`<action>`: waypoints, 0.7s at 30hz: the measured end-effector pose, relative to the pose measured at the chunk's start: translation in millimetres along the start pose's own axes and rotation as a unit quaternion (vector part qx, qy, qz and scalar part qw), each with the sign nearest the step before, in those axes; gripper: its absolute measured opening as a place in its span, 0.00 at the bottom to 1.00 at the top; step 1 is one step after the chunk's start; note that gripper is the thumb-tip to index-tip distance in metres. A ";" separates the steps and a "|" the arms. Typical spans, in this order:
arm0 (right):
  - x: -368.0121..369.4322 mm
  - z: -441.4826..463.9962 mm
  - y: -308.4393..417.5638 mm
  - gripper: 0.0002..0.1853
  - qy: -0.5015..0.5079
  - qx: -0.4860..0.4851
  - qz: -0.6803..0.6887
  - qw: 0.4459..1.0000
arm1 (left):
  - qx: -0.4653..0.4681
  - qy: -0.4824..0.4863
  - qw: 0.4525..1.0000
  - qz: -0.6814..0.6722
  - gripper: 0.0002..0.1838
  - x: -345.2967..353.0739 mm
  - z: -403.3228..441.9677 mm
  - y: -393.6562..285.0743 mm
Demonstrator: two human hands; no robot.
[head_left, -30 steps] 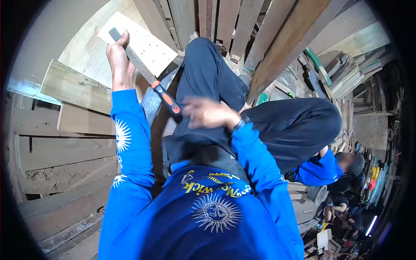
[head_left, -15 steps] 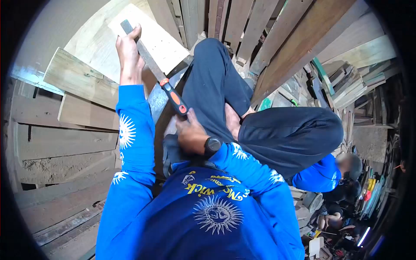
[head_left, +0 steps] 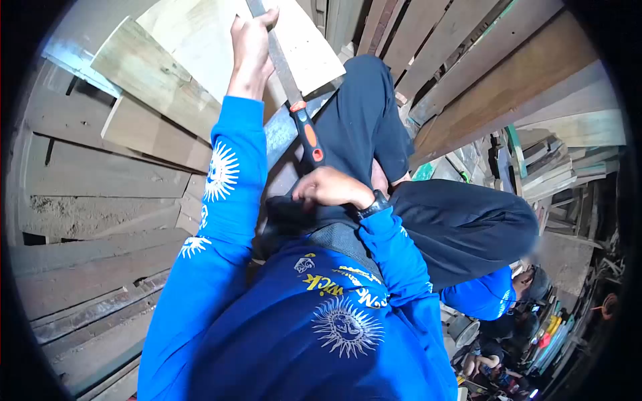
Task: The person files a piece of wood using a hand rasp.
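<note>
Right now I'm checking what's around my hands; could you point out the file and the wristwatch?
File (head_left: 309,136), head view: on its orange-and-black handle.
Wristwatch (head_left: 375,204), head view: on its dark band.

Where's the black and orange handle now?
In the head view, the handle is above centre, between the person's left hand and right hand, beside the dark trousers.

The file is gripped along its blade by the left hand, with a pale board seen behind the grip. Below the grip, the black-and-orange handle is angled down toward the lap. The right hand, its fingers curled, is held near the handle's end; a watch is worn on its wrist. Planks are seen to the right of the grip, and a co-worker farther off, below and right.
</note>
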State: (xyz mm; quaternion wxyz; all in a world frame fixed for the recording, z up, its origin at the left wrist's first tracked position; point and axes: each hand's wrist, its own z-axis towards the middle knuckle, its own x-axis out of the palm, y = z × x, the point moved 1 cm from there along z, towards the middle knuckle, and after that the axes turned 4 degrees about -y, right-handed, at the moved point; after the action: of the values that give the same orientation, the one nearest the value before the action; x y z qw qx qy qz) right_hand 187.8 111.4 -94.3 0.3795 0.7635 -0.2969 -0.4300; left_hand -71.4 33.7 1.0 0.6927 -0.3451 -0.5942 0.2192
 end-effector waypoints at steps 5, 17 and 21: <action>-26.8 -4.1 -6.1 0.20 -0.337 0.079 0.367 0.864 | -0.002 -0.007 1.000 0.019 0.09 3.5 -0.3 -1.0; -27.3 11.7 57.6 0.13 -0.424 0.025 0.158 0.892 | 0.003 0.035 0.998 0.052 0.09 13.0 -6.5 -0.3; -19.0 12.5 54.4 0.13 -0.437 0.029 0.145 0.887 | -0.010 0.058 0.997 0.053 0.18 15.1 -5.1 -1.0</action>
State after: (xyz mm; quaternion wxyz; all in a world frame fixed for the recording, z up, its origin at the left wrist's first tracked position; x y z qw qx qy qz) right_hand 161.2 93.0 -44.9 0.2470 0.4573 -0.5530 -0.6512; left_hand -63.5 42.6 11.5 0.7097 -0.3953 -0.5360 0.2296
